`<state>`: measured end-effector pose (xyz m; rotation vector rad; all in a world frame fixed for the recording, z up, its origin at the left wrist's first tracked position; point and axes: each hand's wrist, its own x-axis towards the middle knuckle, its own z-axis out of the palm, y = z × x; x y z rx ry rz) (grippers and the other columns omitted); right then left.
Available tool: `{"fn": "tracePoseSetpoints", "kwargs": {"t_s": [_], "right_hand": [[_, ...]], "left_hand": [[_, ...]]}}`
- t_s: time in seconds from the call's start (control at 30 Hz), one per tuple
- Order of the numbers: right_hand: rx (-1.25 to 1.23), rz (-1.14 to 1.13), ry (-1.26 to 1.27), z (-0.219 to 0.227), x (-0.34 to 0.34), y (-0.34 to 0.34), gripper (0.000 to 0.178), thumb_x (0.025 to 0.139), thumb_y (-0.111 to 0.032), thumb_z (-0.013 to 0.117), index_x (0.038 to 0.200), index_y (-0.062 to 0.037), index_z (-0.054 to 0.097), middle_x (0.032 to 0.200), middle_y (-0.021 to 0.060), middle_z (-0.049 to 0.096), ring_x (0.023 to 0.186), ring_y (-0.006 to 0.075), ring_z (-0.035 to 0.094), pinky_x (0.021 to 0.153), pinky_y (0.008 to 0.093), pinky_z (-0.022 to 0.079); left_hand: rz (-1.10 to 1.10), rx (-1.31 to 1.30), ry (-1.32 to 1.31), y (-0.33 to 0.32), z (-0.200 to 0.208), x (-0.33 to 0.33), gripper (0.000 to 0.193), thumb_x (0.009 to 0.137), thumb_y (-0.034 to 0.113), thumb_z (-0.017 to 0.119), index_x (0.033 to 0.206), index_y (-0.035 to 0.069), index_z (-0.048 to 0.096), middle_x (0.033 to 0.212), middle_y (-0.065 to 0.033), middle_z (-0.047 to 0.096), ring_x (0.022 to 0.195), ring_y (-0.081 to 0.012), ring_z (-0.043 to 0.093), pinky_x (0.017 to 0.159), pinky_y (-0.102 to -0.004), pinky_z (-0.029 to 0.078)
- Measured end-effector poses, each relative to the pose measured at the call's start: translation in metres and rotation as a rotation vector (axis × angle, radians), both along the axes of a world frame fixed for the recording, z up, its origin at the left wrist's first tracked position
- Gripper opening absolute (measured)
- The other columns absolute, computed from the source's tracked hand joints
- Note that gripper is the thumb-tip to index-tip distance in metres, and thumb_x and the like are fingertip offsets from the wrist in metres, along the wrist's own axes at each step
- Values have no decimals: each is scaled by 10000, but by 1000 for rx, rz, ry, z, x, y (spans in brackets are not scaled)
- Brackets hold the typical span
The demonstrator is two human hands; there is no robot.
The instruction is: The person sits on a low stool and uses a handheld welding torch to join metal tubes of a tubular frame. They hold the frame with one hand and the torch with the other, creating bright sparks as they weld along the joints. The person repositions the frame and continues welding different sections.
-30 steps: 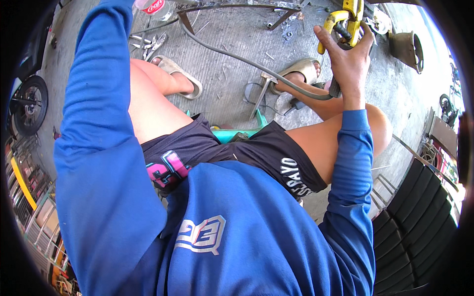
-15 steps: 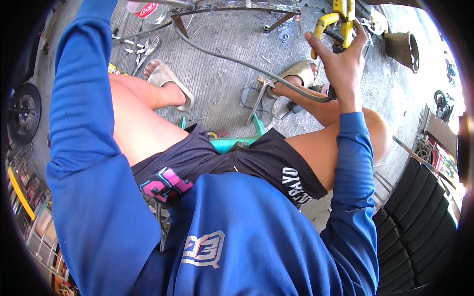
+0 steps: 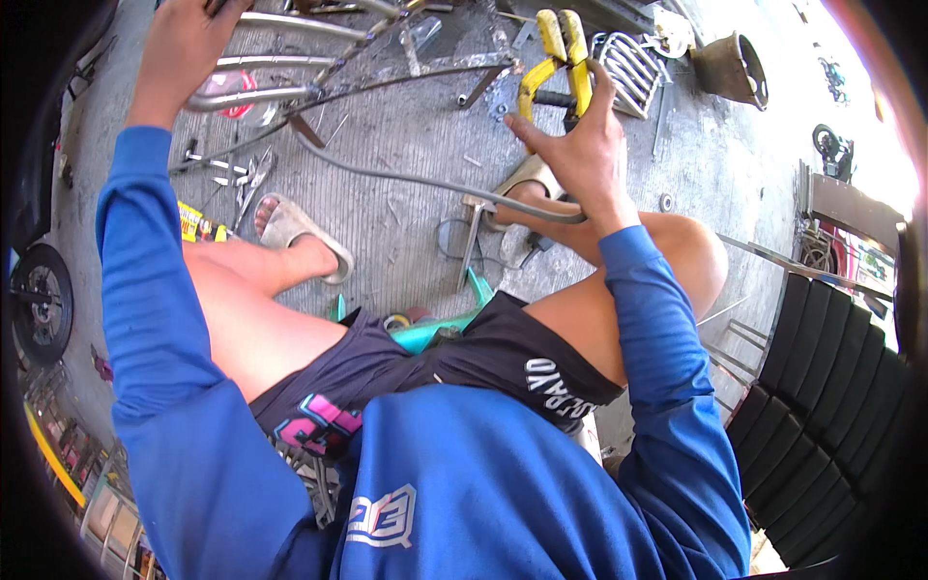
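My left hand (image 3: 184,63) is at the upper left, closed at the end of a frame of bare metal tubes (image 3: 290,60). The top edge cuts off part of its fingers, and a dark bit shows by the fingertips. My right hand (image 3: 590,155) grips a yellow clamp-like tool (image 3: 577,68) with two parallel arms, a curved side piece and a black part between. A grey cable (image 3: 406,176) runs from under the tube frame across to my right wrist; where it ends is hidden. A dark flat bar (image 3: 416,82) crosses the frame's near side.
Pliers and other hand tools (image 3: 253,179) lie on the concrete floor by my left foot. A hammer (image 3: 472,237) leans between my feet, beside a green seat (image 3: 420,333). A slatted metal grille (image 3: 628,72) and a rusty pot-like container (image 3: 732,70) stand at the far right.
The view has shifted, bringing my left hand and more of the tube frame into sight. My right hand still holds the yellow tool, now further left and lower in the picture.
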<state>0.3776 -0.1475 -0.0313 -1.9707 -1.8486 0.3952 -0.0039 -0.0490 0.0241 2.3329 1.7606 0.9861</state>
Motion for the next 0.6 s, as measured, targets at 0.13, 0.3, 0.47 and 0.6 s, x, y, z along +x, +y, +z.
{"fn": "tracePoseSetpoints", "kwargs": {"t_s": [0.13, 0.3, 0.47, 0.6], "right_hand": [[-43, 9, -8, 3, -9, -4, 1105, 722, -466, 936, 1526, -43, 307, 1262, 312, 665, 1131, 457, 696, 963, 488, 559], [-79, -6, -37, 14, -14, -11, 1110, 728, -471, 938, 1529, -41, 302, 1156, 304, 697, 1041, 445, 725, 895, 475, 578], [7, 6, -61, 20, -16, -13, 1099, 738, -488, 928, 1525, -35, 309, 1130, 318, 701, 1030, 456, 725, 911, 482, 569], [-21, -8, -86, 23, -16, -14, 1105, 731, -498, 933, 1525, -46, 313, 1151, 330, 693, 1067, 476, 709, 928, 487, 561]], "left_hand": [[-57, -19, -8, 8, 4, -6, 419, 1012, 366, 697, 1290, 54, 668, 924, -180, 746, 800, -302, 708, 781, -419, 544], [40, -142, -63, 24, 5, -2, 505, 1009, 495, 677, 1254, 54, 681, 855, -142, 728, 731, -249, 680, 734, -400, 536], [104, -287, -62, 37, 7, 2, 725, 946, 714, 560, 1261, 70, 667, 805, -79, 700, 711, -190, 661, 738, -373, 546], [136, -193, -27, 54, 1, -3, 680, 967, 665, 608, 1248, 50, 685, 925, -141, 745, 857, -256, 713, 823, -411, 551]]}}
